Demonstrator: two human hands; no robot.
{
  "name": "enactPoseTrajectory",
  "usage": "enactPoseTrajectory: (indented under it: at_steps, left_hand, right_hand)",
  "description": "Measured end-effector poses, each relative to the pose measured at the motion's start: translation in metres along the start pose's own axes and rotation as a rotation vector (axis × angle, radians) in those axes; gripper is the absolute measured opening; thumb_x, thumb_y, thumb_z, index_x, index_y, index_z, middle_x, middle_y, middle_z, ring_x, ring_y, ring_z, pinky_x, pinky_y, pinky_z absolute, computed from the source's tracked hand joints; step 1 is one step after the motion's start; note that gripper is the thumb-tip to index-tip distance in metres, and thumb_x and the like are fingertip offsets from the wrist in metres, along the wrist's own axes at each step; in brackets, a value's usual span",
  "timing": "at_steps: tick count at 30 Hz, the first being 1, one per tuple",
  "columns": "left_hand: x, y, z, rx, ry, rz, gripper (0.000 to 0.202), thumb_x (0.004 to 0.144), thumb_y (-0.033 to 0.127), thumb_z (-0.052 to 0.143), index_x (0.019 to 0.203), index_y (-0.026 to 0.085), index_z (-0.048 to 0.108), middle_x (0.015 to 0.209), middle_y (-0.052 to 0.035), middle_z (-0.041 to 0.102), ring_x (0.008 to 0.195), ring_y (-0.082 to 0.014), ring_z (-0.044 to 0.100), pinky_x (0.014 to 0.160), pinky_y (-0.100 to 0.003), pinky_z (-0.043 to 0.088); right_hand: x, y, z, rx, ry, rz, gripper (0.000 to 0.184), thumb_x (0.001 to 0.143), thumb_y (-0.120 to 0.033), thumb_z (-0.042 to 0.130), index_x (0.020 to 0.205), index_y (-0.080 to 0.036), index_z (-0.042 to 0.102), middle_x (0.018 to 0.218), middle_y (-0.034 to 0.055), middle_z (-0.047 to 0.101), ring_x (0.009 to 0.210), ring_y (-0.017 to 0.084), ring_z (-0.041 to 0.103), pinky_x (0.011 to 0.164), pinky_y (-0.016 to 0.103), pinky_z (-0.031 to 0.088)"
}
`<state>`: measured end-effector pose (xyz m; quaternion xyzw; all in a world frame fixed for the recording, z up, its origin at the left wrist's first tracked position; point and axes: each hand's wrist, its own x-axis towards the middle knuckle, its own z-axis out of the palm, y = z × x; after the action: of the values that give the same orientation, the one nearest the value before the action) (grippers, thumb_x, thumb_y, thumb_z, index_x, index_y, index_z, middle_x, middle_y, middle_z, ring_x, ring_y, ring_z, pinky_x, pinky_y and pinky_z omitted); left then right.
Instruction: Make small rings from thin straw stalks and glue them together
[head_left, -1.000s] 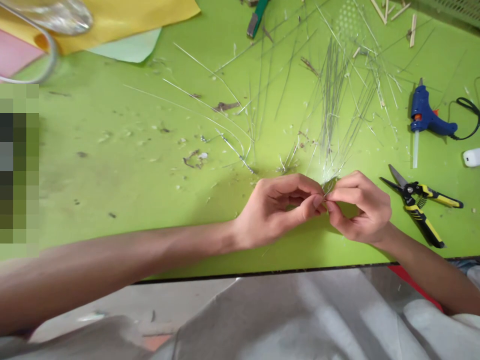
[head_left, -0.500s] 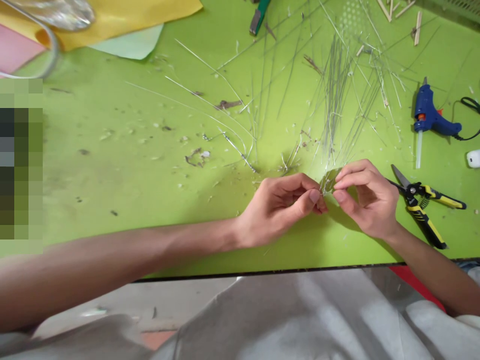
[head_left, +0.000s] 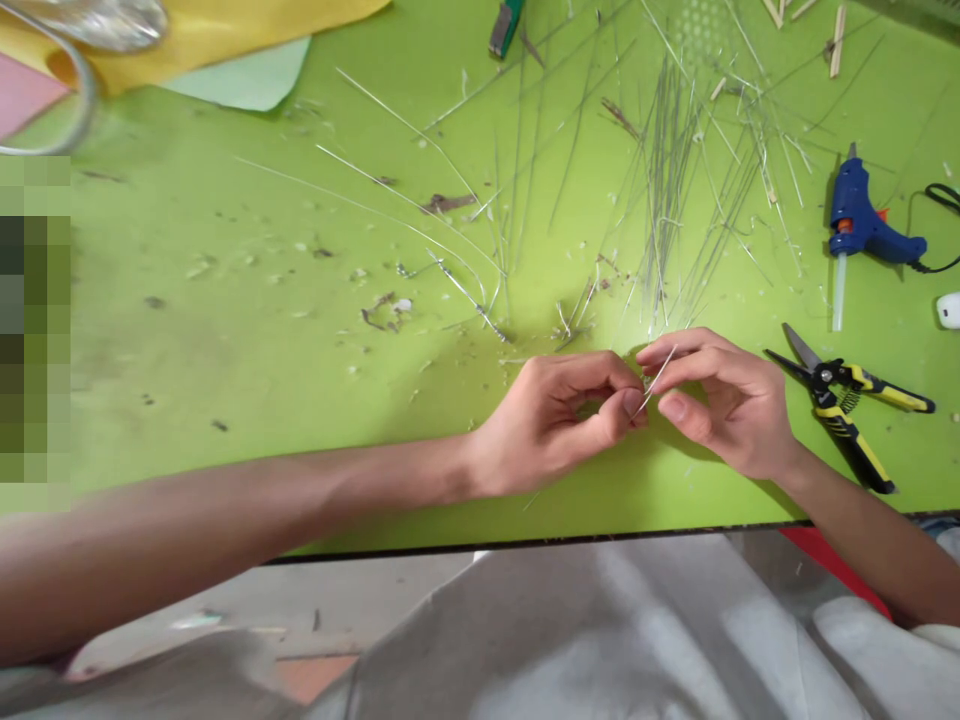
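Observation:
My left hand (head_left: 566,420) is closed, pinching a thin silvery wire (head_left: 663,368) between thumb and forefinger. The wire slants up and to the right from that pinch, passing in front of the fingertips of my right hand (head_left: 720,400). My right hand is loosely curved, with its thumb and fingers apart; whether a fingertip touches the wire is hard to tell. Just beyond both hands lies a loose bundle of straight wires (head_left: 664,190). Short twisted wire pieces (head_left: 574,315) rest near my left knuckles, and a longer twisted wire (head_left: 469,295) lies farther left.
Black and yellow pruning shears (head_left: 832,385) lie spread at the right. Behind them are a blue glue gun (head_left: 855,215) and a white object (head_left: 949,310). Coloured sheets (head_left: 240,75) fill the far left corner. A green-handled tool (head_left: 506,25) and wooden sticks (head_left: 838,42) lie at the back.
The thumb and forefinger of my right hand have come apart, and the hand has shifted slightly left. A slanting wire end now shows between my hands. My left hand keeps its pinch.

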<state>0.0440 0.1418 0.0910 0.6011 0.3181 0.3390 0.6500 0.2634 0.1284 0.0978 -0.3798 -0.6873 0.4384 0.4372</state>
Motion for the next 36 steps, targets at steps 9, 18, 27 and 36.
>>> enactPoseTrajectory:
  at_steps: [9,18,27,36]
  left_hand:
    - [-0.0001,0.0017,0.0005,0.118,0.023,0.036,0.021,0.098,0.030,0.071,0.081,0.017,0.070,0.075,-0.0043,0.070,0.068,-0.0140,0.062,0.064,-0.025,0.051]
    - [-0.0003,0.0024,0.0004,0.107,0.012,0.002,0.022,0.098,0.031,0.071,0.080,0.017,0.069,0.072,-0.0027,0.066,0.064,-0.0130,0.057,0.059,-0.025,0.047]
    - [0.0039,0.0059,0.0009,-0.182,0.007,-0.107,0.035,0.096,0.049,0.082,0.089,0.015,0.074,0.080,-0.0054,0.075,0.072,-0.0146,0.069,0.069,-0.025,0.059]
    - [0.0044,0.0003,0.0009,-0.240,0.045,-0.085,0.030,0.086,0.030,0.094,0.103,0.013,0.076,0.088,-0.0058,0.078,0.082,-0.0146,0.075,0.080,-0.023,0.064]
  right_hand:
    - [-0.0026,0.0000,0.0008,0.020,0.076,0.092,0.031,0.100,-0.038,0.078,0.128,-0.025,0.071,0.115,0.0066,0.080,0.098,0.018,0.077,0.083,0.033,0.067]
    - [0.0005,-0.0013,-0.0035,-0.035,0.028,0.000,0.018,0.099,-0.027,0.079,0.117,-0.026,0.077,0.108,0.0055,0.081,0.096,0.020,0.076,0.080,0.037,0.067]
    - [0.0015,-0.0038,0.0022,-0.033,0.254,-0.039,0.001,0.101,-0.026,0.076,0.100,-0.026,0.077,0.088,0.0017,0.080,0.078,0.018,0.079,0.070,0.033,0.068]
    - [-0.0003,-0.0002,0.0031,0.115,0.312,0.000,0.008,0.096,-0.026,0.083,0.095,-0.025,0.074,0.088,0.0031,0.081,0.075,0.018,0.078,0.068,0.033,0.069]
